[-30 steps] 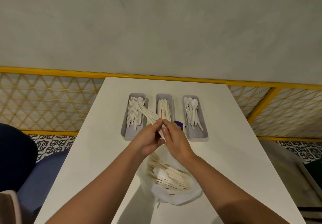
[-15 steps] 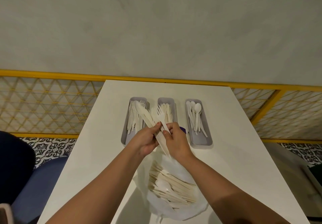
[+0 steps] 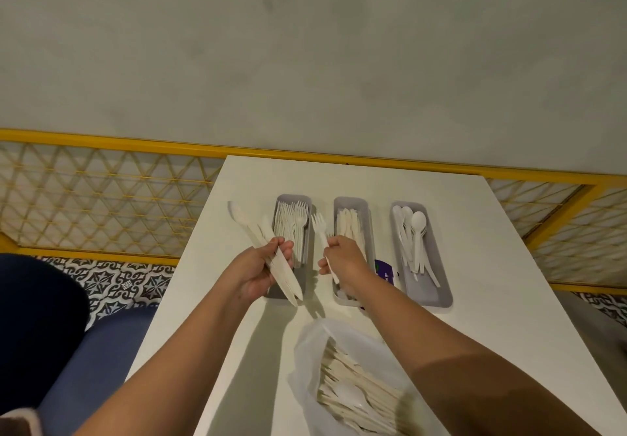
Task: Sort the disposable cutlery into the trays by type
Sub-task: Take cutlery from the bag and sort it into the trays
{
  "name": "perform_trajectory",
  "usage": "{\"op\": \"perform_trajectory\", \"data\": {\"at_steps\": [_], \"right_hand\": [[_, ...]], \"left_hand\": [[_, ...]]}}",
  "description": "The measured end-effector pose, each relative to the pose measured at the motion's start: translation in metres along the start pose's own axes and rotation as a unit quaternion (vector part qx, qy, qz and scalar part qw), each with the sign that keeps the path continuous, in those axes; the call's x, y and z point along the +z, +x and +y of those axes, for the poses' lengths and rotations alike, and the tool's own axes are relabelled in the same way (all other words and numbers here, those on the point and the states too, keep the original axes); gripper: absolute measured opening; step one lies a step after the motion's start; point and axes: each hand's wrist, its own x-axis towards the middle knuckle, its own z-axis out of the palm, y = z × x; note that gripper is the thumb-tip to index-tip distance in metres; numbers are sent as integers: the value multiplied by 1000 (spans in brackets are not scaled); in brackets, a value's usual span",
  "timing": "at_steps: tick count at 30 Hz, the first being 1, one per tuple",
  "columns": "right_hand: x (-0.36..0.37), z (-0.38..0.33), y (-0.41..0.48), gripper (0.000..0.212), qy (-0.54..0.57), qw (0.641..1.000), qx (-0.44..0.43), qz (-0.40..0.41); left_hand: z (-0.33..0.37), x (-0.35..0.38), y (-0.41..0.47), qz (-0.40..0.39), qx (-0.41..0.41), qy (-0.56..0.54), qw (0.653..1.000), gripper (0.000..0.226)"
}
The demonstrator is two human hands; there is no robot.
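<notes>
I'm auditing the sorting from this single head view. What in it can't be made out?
Head view only:
1. Purple item between the knife tray and spoon tray: partly behind the right wrist, print too small to read.
2. Knife tray's near end: covered by the right hand holding a fork.
3. Bag: cut by the bottom edge, contents uncountable.
4. Cutlery bundle in the left hand: overlapping pieces, count unclear.

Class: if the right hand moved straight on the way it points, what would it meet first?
The right hand and fork head for the far right rim of the fork tray, perhaps the table beside; depth unclear.
</notes>
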Motion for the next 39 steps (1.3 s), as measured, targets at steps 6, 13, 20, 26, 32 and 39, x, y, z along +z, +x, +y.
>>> {"op": "perform_trajectory", "data": {"at_steps": [6,13,20,26,32,39], "right_hand": [[47,-2,29,48,-26,1000,2,-2],[60,-12,40,52,-93,995,-45,-4],[60,-17,22,17,-69,979,-186,36],[42,-12,14,20,-116,966,-230,-18],[27,-8,13,28,-119,974,-190,-27],[14,-3,12,23,-139,971,-192,-13]], "left_hand": [[13,-17,11,4,7,19,1000,24],[21,-27,20,-18,-7,36,999,19],[23,-22,28,-37,-17,33,999,23],[17,-4,28,-48,-26,54,997,24],[7,16,29,-51,-42,64,996,25],[-2,31,33,-54,-50,54,996,22]]}}
